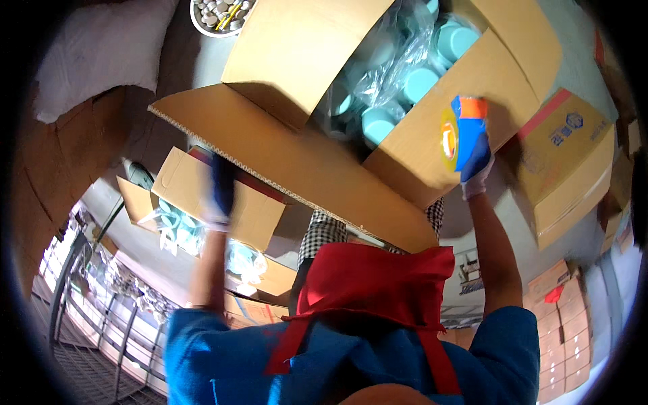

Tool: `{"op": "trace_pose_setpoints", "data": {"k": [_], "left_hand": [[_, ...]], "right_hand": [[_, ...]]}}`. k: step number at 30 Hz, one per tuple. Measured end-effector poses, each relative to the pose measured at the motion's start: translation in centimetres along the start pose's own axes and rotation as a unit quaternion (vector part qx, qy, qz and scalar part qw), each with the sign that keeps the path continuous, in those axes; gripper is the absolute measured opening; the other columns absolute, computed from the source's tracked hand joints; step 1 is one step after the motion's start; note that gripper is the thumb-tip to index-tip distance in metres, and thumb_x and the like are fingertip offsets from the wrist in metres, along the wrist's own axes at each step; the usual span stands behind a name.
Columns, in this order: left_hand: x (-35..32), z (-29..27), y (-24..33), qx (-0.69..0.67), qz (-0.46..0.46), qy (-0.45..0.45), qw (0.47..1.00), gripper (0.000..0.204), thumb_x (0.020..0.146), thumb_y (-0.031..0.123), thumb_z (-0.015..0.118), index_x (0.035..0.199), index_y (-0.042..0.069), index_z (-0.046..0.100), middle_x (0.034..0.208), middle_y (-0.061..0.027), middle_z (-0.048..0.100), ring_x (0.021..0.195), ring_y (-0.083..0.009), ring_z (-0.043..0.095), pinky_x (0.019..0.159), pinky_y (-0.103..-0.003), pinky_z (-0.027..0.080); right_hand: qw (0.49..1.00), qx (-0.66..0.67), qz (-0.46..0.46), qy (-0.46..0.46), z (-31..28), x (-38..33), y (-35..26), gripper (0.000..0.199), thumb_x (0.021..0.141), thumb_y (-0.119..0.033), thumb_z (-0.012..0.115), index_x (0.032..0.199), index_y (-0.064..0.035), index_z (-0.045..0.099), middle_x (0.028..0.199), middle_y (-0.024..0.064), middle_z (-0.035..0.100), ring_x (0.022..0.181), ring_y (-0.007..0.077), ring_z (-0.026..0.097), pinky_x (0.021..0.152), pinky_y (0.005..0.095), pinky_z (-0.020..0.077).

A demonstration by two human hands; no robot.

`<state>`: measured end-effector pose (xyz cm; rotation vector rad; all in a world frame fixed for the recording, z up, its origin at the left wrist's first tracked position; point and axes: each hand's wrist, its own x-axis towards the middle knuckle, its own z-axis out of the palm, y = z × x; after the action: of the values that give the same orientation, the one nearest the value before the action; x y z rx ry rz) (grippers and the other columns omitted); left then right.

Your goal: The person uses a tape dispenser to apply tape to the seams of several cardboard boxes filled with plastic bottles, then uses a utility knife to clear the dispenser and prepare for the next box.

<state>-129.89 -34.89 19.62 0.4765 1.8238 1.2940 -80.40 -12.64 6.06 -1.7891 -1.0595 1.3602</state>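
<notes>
A large open cardboard box (337, 175) stands before me with its flaps spread. Light teal plastic cups or tubs (422, 84) and clear plastic wrap fill it. My right hand (478, 165), in a dark blue and white glove, is closed on a blue tape dispenser (467, 131) with an orange end and a yellow roll of tape. It is above the box's right flap. My left hand (219, 192), in a similar glove, is smeared by motion beside the edge of the near flap; its fingers cannot be made out.
Behind my left hand sits a smaller open box (246, 212) with more teal pieces in plastic. A round container (196, 20) of small discs is at the top left. Another carton (563, 162) lies at right, with stacked boxes (557, 337) below and metal railing (101, 324) lower left.
</notes>
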Motion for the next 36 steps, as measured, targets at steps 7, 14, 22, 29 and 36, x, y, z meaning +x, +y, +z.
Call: {"op": "trace_pose_setpoints", "data": {"k": [7,14,22,29,36], "left_hand": [[3.4,32.3,-10.8,0.548,-0.070,0.169,0.817,0.074,0.095,0.025,0.050,0.155,0.009,0.010,0.160,-0.0206,0.005,0.146,-0.0453,0.007,0.113,-0.064,0.006],[5.1,34.8,-12.9,0.563,-0.086,0.222,0.791,0.076,0.091,0.038,0.047,0.153,0.007,0.017,0.160,-0.0202,0.007,0.146,-0.0453,0.004,0.111,-0.067,-0.001],[5.1,35.6,-12.3,0.581,-0.087,0.214,0.780,0.076,0.093,0.037,0.042,0.154,0.006,0.010,0.160,-0.0221,0.005,0.146,-0.0451,0.002,0.112,-0.065,-0.001],[5.7,34.8,-13.4,0.579,-0.100,0.222,0.778,0.078,0.091,0.043,0.048,0.154,0.009,0.016,0.161,-0.0175,0.007,0.147,-0.0421,0.005,0.111,-0.066,0.003],[13.0,39.4,-8.2,0.440,-0.280,0.319,0.792,0.128,0.070,0.076,0.062,0.151,-0.004,0.005,0.152,-0.0395,-0.002,0.142,-0.0540,-0.001,0.109,-0.069,0.006]], "right_hand": [[0.961,-0.157,-0.185,-0.136,-6.8,7.9,-5.1,0.030,0.097,-0.027,0.056,0.116,-0.0045,0.060,0.104,0.0035,0.063,0.093,0.0169,0.059,0.088,0.0353,0.0476],[0.988,0.149,-0.017,0.024,-20.2,29.3,-9.9,0.038,0.095,-0.038,0.057,0.119,-0.0093,0.059,0.104,0.0083,0.064,0.096,0.0243,0.062,0.088,0.0404,0.0494],[0.997,0.060,-0.028,0.030,-18.0,33.4,-10.3,0.033,0.095,-0.035,0.055,0.115,-0.0092,0.058,0.107,0.0041,0.060,0.096,0.0195,0.059,0.085,0.0358,0.0485],[0.914,-0.264,-0.029,-0.308,-5.2,12.1,-11.8,0.023,0.098,-0.027,0.054,0.108,-0.0065,0.054,0.101,0.0009,0.055,0.093,0.0120,0.052,0.084,0.0292,0.0443],[0.977,-0.109,-0.030,-0.179,2.2,3.8,-11.3,0.017,0.093,-0.019,0.060,0.089,-0.0027,0.059,0.078,0.0000,0.058,0.075,0.0081,0.052,0.065,0.0300,0.0464]]}}
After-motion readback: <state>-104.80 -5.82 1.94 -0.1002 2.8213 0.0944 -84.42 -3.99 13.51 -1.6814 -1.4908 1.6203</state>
